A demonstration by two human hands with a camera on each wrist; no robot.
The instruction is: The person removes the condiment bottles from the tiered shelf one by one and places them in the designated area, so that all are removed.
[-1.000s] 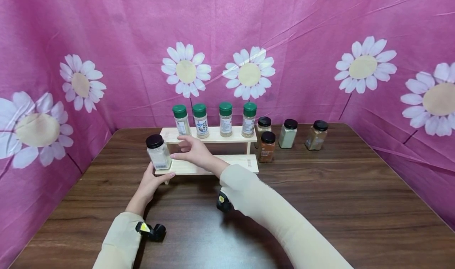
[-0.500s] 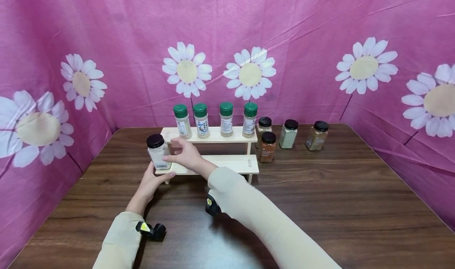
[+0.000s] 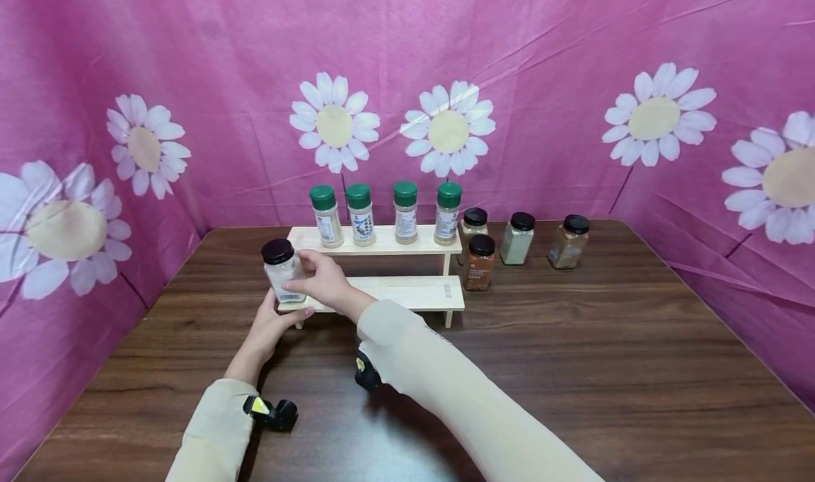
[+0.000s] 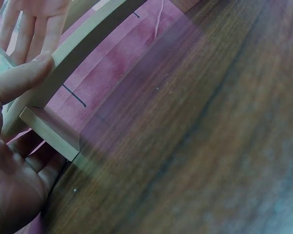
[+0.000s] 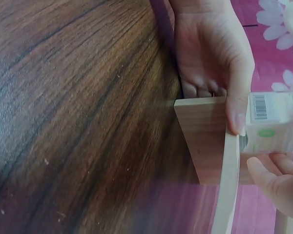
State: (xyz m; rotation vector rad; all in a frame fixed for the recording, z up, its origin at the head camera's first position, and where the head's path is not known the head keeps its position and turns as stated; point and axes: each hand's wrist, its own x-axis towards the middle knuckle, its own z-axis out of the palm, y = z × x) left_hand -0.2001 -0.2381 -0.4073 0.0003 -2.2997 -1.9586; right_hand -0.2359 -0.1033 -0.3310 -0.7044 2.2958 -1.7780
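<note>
A two-tier wooden spice rack (image 3: 401, 293) stands on the table. My left hand (image 3: 264, 332) grips its lower left end, thumb along the front edge and fingers behind the end leg. At that end of the lower board sits a clear spice jar (image 3: 283, 277) with a black lid and pale contents, upright. My right hand (image 3: 327, 284) is around the jar's right side; its thumb overlaps the label in the head view. In the right wrist view the thumb (image 5: 256, 168) is just off the jar's side. Its fingers (image 4: 31, 34) look extended in the left wrist view.
Several green-capped shakers (image 3: 405, 213) line the upper tier. Right of the rack stand black-lidded jars: a red-brown one (image 3: 479, 262), a pale green one (image 3: 516, 239), a brown one (image 3: 568, 242), and another partly hidden (image 3: 472, 227). A pink flowered cloth (image 3: 541, 149) hangs behind the table.
My right hand has moved left from beside the jar until its thumb overlaps the label. The left hand keeps its grip on the rack, and the jar stays in place.
</note>
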